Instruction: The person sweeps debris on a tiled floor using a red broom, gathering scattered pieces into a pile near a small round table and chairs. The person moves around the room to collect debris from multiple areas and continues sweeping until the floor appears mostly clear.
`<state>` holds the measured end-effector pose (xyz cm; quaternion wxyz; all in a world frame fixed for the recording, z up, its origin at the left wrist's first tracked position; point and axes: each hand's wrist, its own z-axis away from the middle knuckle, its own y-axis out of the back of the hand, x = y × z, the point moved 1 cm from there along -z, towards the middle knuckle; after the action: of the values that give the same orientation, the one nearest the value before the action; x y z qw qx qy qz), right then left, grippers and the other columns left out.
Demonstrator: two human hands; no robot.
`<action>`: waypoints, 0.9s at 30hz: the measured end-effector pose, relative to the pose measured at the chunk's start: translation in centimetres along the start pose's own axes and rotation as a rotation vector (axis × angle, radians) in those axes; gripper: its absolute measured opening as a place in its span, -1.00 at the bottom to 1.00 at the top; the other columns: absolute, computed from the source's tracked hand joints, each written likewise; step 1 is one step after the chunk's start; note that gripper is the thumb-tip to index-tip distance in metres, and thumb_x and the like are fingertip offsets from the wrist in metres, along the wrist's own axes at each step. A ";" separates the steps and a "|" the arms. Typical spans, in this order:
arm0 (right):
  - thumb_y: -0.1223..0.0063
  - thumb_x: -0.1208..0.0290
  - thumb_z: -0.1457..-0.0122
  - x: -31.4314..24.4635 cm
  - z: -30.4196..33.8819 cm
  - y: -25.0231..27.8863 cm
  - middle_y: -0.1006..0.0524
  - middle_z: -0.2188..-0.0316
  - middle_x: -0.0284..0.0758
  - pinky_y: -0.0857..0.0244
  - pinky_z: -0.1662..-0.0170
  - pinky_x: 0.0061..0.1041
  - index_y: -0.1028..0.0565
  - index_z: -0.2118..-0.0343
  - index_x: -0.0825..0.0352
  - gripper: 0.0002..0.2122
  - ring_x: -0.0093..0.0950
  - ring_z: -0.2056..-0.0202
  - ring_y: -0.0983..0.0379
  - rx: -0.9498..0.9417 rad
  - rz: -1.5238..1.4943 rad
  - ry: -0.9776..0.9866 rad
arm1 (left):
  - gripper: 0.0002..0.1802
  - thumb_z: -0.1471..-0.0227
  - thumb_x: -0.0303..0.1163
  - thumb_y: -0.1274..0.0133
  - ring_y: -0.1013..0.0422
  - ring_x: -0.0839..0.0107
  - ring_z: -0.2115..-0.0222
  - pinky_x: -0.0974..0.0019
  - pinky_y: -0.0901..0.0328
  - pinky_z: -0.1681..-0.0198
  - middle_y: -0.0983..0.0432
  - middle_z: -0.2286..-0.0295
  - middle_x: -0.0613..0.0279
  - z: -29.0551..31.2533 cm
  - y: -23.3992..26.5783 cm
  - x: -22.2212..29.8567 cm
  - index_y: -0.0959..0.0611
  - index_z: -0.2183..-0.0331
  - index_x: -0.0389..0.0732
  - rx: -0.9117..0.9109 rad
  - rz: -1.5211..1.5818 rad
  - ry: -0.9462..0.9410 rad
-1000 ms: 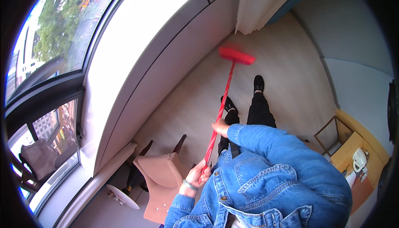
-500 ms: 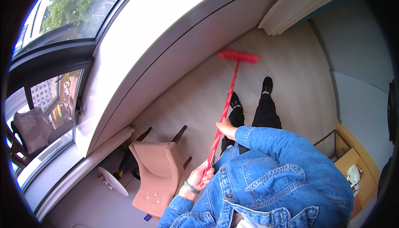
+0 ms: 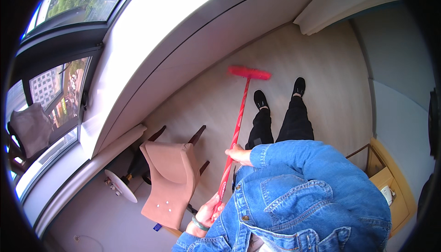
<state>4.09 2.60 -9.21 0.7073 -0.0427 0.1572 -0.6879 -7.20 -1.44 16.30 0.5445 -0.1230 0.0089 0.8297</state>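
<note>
A red broom (image 3: 238, 117) with a long, spiral-striped handle slants from my body out to the floor. Its wide red head (image 3: 249, 72) lies on the pale floor close to the wall under the window, slightly blurred. Lower on the handle, near its top end, my left hand (image 3: 211, 209) is wrapped round it, a green bangle on that wrist. Further along the shaft my right hand (image 3: 238, 154) grips it, fingers closed. Both arms are in blue denim sleeves. My feet in black shoes (image 3: 260, 99) stand just right of the broom head.
A tan upholstered chair (image 3: 167, 178) stands left of my hands, its legs near the handle. Beyond it is a small round white table (image 3: 121, 186). A wooden cabinet (image 3: 390, 183) is at right. White curtains (image 3: 342, 4) hang at the far end; a window fills the left.
The broom head has moved left and nearer along the floor, away from the far wall. Both hands shifted left with the handle. My left foot shows further forward, beside the right.
</note>
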 end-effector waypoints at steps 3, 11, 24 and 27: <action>-0.03 0.33 -0.07 -1.0 -0.9 3.8 -0.45 0.57 -0.23 -0.26 0.59 -0.36 -0.39 0.37 0.43 -0.77 -0.40 0.60 -0.39 0.109 -0.052 0.056 | -0.63 -0.30 -0.17 0.23 -0.08 0.63 0.78 0.56 -0.01 0.79 -0.27 0.61 0.34 -2.3 -1.6 1.8 -0.29 -0.11 0.13 -0.094 -0.015 0.048; 0.05 0.33 -0.13 -5.8 -6.3 27.1 -0.42 0.59 -0.29 -0.27 0.57 -0.33 -0.39 0.45 0.38 -0.81 -0.38 0.58 -0.38 0.472 -0.242 0.216 | -0.86 -0.30 -0.16 0.21 -0.09 0.60 0.81 0.54 -0.01 0.82 -0.24 0.71 0.34 -18.1 -17.5 8.4 -0.38 0.24 0.03 -0.275 -0.205 0.230; -0.06 0.29 -0.06 -4.0 -3.1 16.3 -0.53 0.25 0.05 -0.40 0.14 -0.27 -0.40 0.19 0.52 -0.63 -0.12 0.14 -0.50 0.553 -0.351 0.127 | -0.78 -0.27 -0.18 0.17 -0.08 0.58 0.77 0.55 0.03 0.77 -0.22 0.66 0.34 -9.9 -14.0 9.6 -0.39 0.09 0.02 -0.111 -0.387 0.208; -0.05 0.23 -0.09 -4.5 -2.9 15.9 -0.50 0.19 0.04 -0.39 0.10 -0.29 -0.33 0.11 0.52 -0.56 -0.14 0.12 -0.49 0.459 -0.421 0.107 | -0.77 -0.26 -0.16 0.16 -0.09 0.58 0.76 0.54 0.01 0.75 -0.23 0.65 0.33 -8.3 -15.5 10.1 -0.39 0.10 0.01 -0.084 -0.402 0.190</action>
<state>18.56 8.28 -15.66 0.5312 0.1230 0.0224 -0.8380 4.67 12.77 7.92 0.6900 -0.2222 0.0008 0.6888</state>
